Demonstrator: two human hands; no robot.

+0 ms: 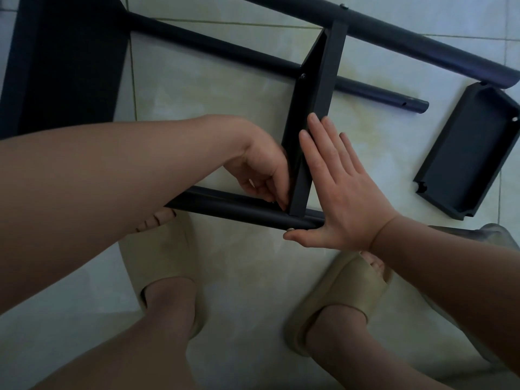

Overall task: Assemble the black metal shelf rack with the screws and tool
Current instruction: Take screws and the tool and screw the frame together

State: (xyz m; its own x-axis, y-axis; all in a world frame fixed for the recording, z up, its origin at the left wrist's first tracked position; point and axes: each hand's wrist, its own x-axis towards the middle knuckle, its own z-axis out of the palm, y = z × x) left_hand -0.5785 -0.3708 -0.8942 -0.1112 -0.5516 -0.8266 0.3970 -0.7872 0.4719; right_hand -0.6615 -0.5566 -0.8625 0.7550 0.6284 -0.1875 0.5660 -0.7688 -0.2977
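Beige slippers (pixel 334 299) are standing on the pale tiled floor (pixel 225 108), nearest the camera. Just beyond, the right hand (pixel 342 190) is pressing flat and released against the upright shelf tray (pixel 312 119), thumb by a screw (pixel 289 229) in the near tube (pixel 239 208). The left hand (pixel 264 175) is curling inside the corner; what it is grasping I cannot tell. Probably fastening this joint; next, tightening. Farther off, a loose tray (pixel 467 153) is waiting.
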